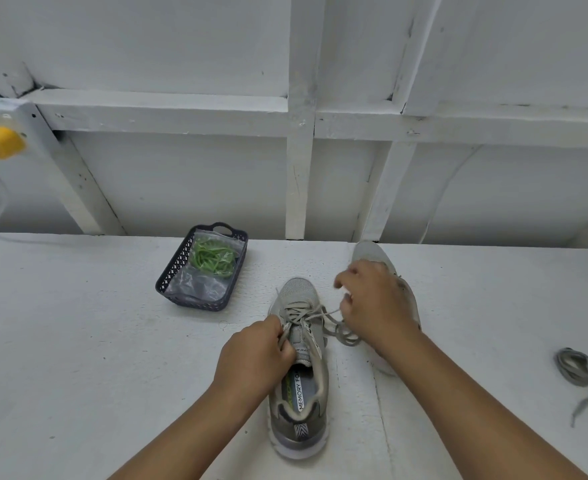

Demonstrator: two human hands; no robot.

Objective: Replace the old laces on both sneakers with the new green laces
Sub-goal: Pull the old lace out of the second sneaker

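Two grey mesh sneakers sit on the white painted desk point(78, 341) before us, and we judge we are midway through stripping the old laces. The nearer sneaker point(299, 375) stands heel toward us, so its eyelets face up within easy reach. Our left hand point(254, 355) is curled at the tongue's left side, pinching the eyelet edge or the lace there, seemingly to brace the shoe against the pull. Our right hand point(372, 303) is closed round the loosened grey lace point(337, 327), which loops slack between shoe and hand so it can slide out of the eyelets. The second sneaker point(372, 254) lies behind that hand, mostly hidden; whether it is laced we cannot tell. One grey lace already removed point(576, 368) lies coiled well off to the right, out of the way. The new green laces point(213, 256), bagged in clear plastic, wait in a dark plastic basket point(171, 278) to the left, untouched but near for the next stage.
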